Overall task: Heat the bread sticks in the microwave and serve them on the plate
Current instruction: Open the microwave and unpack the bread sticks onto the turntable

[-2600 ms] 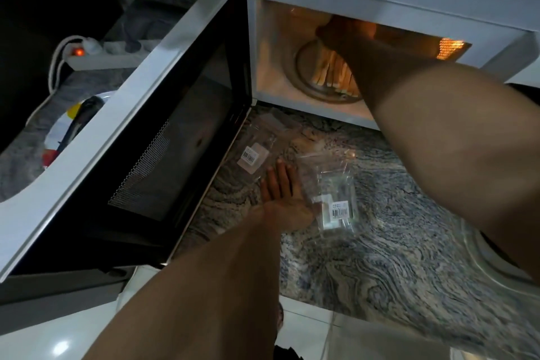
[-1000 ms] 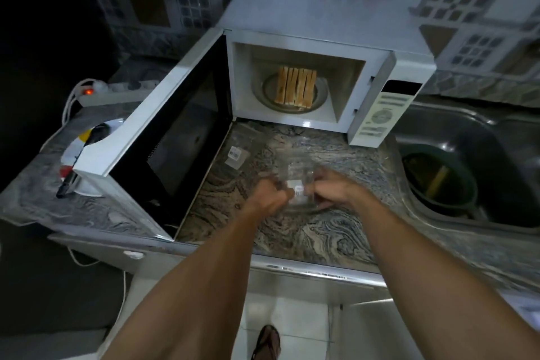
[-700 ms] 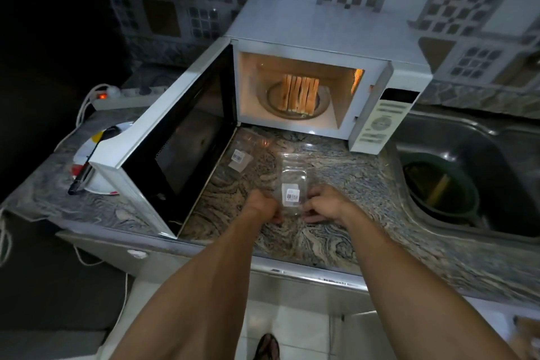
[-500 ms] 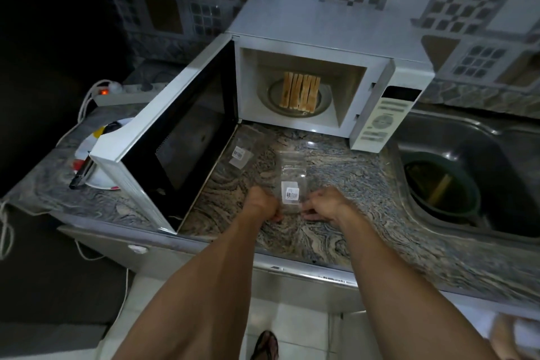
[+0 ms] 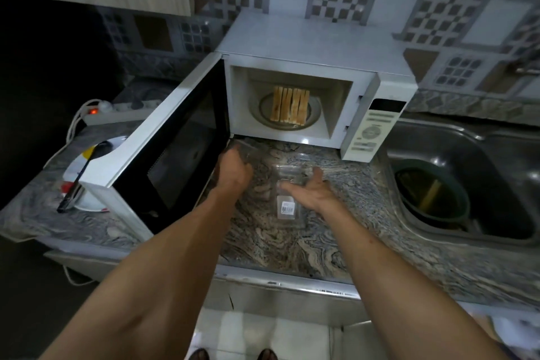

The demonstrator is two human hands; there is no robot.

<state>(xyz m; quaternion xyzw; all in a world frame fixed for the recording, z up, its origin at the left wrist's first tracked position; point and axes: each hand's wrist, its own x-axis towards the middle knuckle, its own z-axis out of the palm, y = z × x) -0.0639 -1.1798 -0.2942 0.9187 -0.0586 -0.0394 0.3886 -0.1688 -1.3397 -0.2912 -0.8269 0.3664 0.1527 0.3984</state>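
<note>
Bread sticks (image 5: 290, 107) lie side by side in a tight row on the round glass turntable (image 5: 315, 110) inside the white microwave (image 5: 306, 47), whose door (image 5: 163, 155) hangs wide open to the left. The microwave stands at the far side of a marbled grey stone surface (image 5: 292, 245).

Near the microwave's front edge, the left hand (image 5: 233, 168) reaches toward a clear plastic wrapper (image 5: 247, 147) lying just below the door hinge; its fingers are curled over the wrapper's edge, though whether they actually grip it cannot be told through the blur. The right hand (image 5: 311, 193) lies palm up, its fingers straight and released, resting against the right side of a second clear plastic packet (image 5: 287, 199) that carries a white barcode label (image 5: 287, 207) and lies flat on the surface.

To the left, partly hidden behind the open door, a white plate (image 5: 87, 202) sits on the surface with a black-handled utensil (image 5: 79, 178) laid across it. Farther back on that side is a white power strip (image 5: 122, 109) with a lit red switch. To the right, a steel sink (image 5: 496, 184) holds a dark green bowl (image 5: 432, 193).
</note>
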